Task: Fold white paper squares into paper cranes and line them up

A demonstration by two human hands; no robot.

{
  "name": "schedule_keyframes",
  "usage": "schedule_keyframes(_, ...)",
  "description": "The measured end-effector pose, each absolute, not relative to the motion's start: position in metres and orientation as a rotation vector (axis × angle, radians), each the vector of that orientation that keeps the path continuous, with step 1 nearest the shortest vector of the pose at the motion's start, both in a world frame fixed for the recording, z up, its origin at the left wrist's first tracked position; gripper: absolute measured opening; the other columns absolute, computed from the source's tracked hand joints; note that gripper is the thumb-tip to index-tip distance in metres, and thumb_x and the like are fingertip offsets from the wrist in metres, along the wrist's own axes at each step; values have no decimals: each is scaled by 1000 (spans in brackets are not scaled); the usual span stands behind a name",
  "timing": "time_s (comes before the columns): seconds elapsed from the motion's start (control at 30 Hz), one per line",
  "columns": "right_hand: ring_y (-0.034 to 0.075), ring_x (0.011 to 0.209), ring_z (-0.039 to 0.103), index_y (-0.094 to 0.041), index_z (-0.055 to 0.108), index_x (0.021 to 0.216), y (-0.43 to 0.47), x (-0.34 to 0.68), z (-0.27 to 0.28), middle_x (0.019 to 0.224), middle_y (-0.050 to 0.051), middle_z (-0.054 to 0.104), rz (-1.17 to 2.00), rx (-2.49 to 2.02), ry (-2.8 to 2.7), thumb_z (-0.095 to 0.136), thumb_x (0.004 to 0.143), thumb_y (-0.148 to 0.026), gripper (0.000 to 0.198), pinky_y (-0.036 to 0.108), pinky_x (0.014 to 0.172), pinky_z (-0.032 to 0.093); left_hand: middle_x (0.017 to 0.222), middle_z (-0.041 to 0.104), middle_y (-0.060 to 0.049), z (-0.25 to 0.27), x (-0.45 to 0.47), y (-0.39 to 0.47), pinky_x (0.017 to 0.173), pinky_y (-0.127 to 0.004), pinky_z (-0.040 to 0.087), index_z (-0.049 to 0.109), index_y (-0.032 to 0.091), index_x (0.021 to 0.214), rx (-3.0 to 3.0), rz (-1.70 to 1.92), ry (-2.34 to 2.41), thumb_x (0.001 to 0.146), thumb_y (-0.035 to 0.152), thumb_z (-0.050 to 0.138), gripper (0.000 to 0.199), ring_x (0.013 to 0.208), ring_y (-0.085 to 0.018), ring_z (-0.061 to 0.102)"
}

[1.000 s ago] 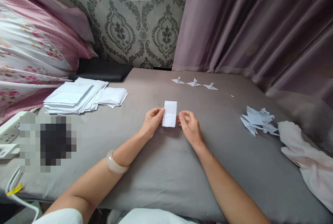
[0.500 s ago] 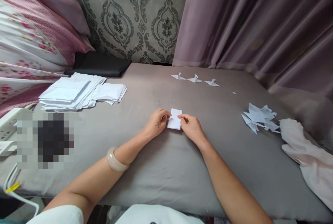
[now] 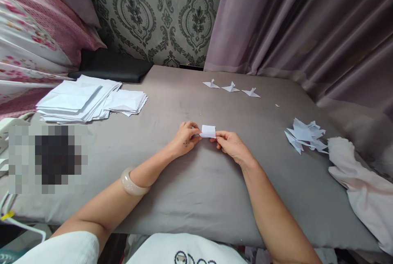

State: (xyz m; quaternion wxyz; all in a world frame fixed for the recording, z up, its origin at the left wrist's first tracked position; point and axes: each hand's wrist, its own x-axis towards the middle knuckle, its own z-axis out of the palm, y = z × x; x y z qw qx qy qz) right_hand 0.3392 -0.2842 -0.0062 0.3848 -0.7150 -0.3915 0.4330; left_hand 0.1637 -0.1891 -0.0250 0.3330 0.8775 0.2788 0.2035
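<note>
A small folded piece of white paper is held between my two hands over the grey cloth-covered surface. My left hand pinches its left edge between thumb and fingers; a pale bangle circles that forearm. Gripping the lower right corner is my right hand, its index finger and thumb closed on the paper. Whether the paper's underside touches the cloth I cannot tell.
Three folded paper birds stand in a row at the back. A heap of folded paper lies right, beside pale pink cloth. On the left are a large paper stack, a smaller stack and a black flat item.
The paper has gone from a tall upright rectangle to a shorter, wider shape, its lower part bent or tilted. Both hands still grip it, with the fingers shifted. The camera view has tilted slightly down.
</note>
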Motion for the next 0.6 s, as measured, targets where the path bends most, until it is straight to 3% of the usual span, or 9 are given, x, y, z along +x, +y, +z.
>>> schedule_keyframes(0.13,13,73,55,-24,70,91,-293,340,-4,88,2,61,725,-1949,-1488,50,75,-17,26,25,67,43,110,57,-10,-28,166,-191,83,-37,46,70,19,92,2332,560,742,86,23,54,17,96,-23,46)
schedule_keyframes(0.23,14,78,57,-24,69,94,-294,341,0,94,4,59,669,-2003,-1564,53,81,-26,21,26,73,43,109,57,-10,-28,168,-192,82,-37,46,71,19,91,2304,561,783,87,28,56,18,96,-24,47)
schedule_keyframes(0.37,13,71,56,-22,68,82,-289,342,-3,93,3,59,627,-2068,-1472,52,85,-41,25,28,72,43,105,59,-11,-28,173,-193,84,-39,45,71,17,82,2259,577,855,90,35,51,28,94,-23,47)
schedule_keyframes(0.6,15,72,55,-21,64,74,-279,335,-14,91,4,59,432,-2219,-1389,49,88,-41,29,28,68,39,94,59,-10,-32,187,-193,87,-41,43,67,16,68,2240,641,999,88,33,51,30,89,-23,50)
